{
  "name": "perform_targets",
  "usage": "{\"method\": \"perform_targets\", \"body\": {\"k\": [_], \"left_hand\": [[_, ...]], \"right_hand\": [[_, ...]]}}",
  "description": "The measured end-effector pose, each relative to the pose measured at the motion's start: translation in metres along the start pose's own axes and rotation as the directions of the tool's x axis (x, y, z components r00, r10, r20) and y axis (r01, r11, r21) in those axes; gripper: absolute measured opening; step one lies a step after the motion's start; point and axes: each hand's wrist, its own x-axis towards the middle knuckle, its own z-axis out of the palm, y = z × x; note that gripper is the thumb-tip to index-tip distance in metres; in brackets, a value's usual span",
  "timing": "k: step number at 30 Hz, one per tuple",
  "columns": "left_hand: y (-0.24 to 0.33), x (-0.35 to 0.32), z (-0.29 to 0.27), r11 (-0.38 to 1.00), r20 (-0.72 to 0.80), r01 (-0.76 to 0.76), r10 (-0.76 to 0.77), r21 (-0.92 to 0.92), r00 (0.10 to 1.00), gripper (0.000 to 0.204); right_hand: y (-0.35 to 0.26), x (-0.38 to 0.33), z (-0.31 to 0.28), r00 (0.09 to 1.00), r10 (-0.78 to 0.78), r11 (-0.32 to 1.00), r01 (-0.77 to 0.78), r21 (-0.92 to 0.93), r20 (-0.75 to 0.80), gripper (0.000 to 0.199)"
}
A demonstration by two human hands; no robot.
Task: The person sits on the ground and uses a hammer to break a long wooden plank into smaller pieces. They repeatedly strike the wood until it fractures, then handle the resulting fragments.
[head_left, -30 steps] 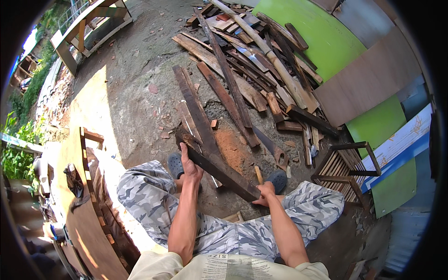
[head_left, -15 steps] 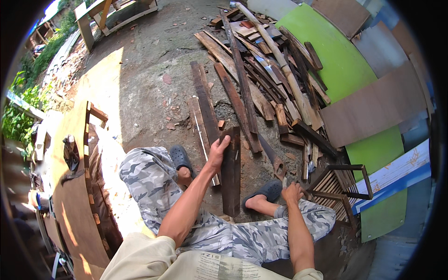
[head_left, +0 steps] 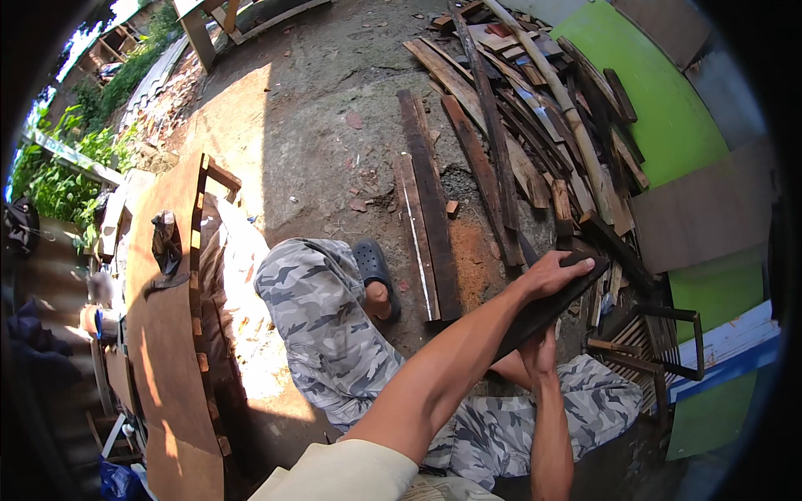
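Note:
My left hand (head_left: 551, 274) is closed on the upper edge of a short, dark wooden plank (head_left: 545, 315), its thumb toward the far end. The plank is held tilted over my right leg. Close beneath it is my right hand (head_left: 540, 351), whose fingers are mostly hidden behind the wood, so I cannot see what it holds. Part of a saw blade (head_left: 527, 249) shows on the ground just beyond my left hand. Two long boards, one dark (head_left: 430, 192) and one with a white stripe (head_left: 417, 238), lie side by side left of the hands.
A pile of loose planks and a pole (head_left: 564, 96) spreads at the far right. A slatted wooden frame (head_left: 639, 355) stands right of my knee, near green panels (head_left: 677, 108). Orange-brown sawdust (head_left: 472, 265) covers some ground. A brown wooden panel (head_left: 163, 351) lies at the left.
My left hand has carried the plank from between my legs over to the right and tilted it. My right hand has come up beneath it. The view has shifted.

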Motion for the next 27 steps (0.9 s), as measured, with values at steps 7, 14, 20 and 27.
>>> {"method": "perform_targets", "body": {"k": [7,14,20,27], "left_hand": [[0.005,0.002,-0.012,0.932,0.068,0.225,-0.214,-0.283,0.974,0.073],[-0.014,0.0,-0.032,0.995,-0.14,0.084,-0.089,-0.045,0.986,0.076],[-0.02,-0.022,-0.022,0.973,-0.222,0.133,-0.09,0.189,0.971,0.079],[-0.01,-0.024,-0.016,0.993,-0.392,-0.083,0.111,0.087,0.913,0.052]], "right_hand": [[0.0,0.003,-0.005,0.991,-0.136,0.973,0.136,-0.187,0.009,0.063],[-0.015,0.013,0.03,0.96,-0.252,0.941,0.215,-0.263,-0.118,0.059],[-0.005,0.031,0.029,0.882,-0.384,0.874,0.253,-0.414,-0.273,0.057],[-0.014,0.025,0.047,0.836,-0.387,0.774,0.066,-0.63,-0.388,0.067]]}}
